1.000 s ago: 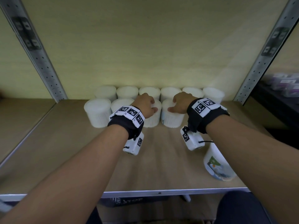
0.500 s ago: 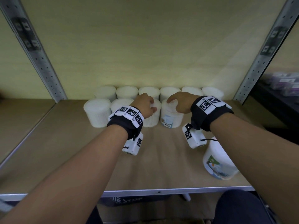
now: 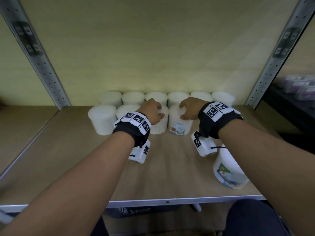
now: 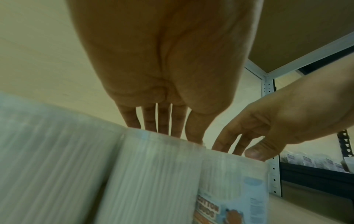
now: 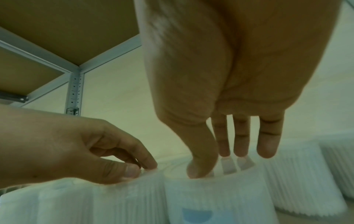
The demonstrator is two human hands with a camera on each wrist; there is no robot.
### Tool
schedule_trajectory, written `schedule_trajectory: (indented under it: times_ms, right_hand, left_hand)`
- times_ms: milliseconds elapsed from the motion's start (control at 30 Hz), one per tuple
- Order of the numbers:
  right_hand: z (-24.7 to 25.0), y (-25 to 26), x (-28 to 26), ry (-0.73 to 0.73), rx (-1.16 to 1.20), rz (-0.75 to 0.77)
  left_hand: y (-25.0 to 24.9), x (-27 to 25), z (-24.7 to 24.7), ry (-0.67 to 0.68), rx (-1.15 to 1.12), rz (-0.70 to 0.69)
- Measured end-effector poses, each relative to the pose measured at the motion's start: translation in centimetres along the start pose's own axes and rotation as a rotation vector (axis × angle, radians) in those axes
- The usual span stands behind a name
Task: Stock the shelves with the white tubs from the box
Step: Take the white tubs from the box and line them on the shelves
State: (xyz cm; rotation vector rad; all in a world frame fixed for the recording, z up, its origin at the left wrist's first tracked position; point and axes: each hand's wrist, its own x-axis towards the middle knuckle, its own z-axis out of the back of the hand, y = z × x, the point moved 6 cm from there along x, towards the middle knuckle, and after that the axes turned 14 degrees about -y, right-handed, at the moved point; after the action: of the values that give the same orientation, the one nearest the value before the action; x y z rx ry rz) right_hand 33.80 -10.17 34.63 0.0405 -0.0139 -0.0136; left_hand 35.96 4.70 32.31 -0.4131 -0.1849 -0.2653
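**Shelf stocking: hands on the front row of tubs**

1. Shelf. The wooden shelf (image 3: 85, 159) carries two rows of white tubs. The back row (image 3: 179, 97) of six stands against the rear wall. The front row stands directly before it, with four tubs visible.

2. Left hand. My left hand (image 3: 151, 111) sits on top of the third front-row tub (image 3: 161, 125), counted from the left. The fingers are curled over its lid, thumb at the near edge. The left wrist view shows the fingertips (image 4: 151, 121) pointing down onto the top rim. I grip this tub from above.

3. Right hand. My right hand (image 3: 190, 109) sits on the labelled tub (image 3: 179, 126), the rightmost of the front row. Its printed label with a barcode faces me. In the right wrist view the thumb (image 5: 201, 163) presses the near rim and the other fingers reach down over the lid, so the hand clasps the tub top. The little finger appears clear of the tub.

4. Spacing. The two held tubs stand upright, just beside each other; whether they touch I cannot tell. My hands are apart, one per tub.

5. Loose item. One further tub (image 3: 228, 171) with a coloured label stands near the front right edge of the shelf, partly hidden under my right forearm, well apart from the rows.

6. Surroundings. Perforated metal uprights (image 3: 42, 65) frame the bay.
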Motion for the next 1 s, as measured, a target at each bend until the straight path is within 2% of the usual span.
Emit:
schedule_trajectory:
  times_ms: [200,467,667,1000]
  right_hand:
    - [-0.23,-0.01,-0.29,0.045,0.1,0.052]
    - [0.4,-0.16,-0.18,-0.083,0.045,-0.017]
    - [-0.38,-0.14,0.05,-0.065,-0.003,-0.029]
    - [0.03,-0.43,0.43,0.028,0.095,0.039]
  left_hand:
    - [-0.01,-0.02,-0.05,-0.008,-0.006,0.009]
    - [0.04,-0.08,-0.1,-0.009,-0.004,0.009]
    - [0.0,-0.19,-0.19,-0.01,-0.001,0.003]
    - [-0.06,-0.16,-0.12,-0.012,0.012,-0.006]
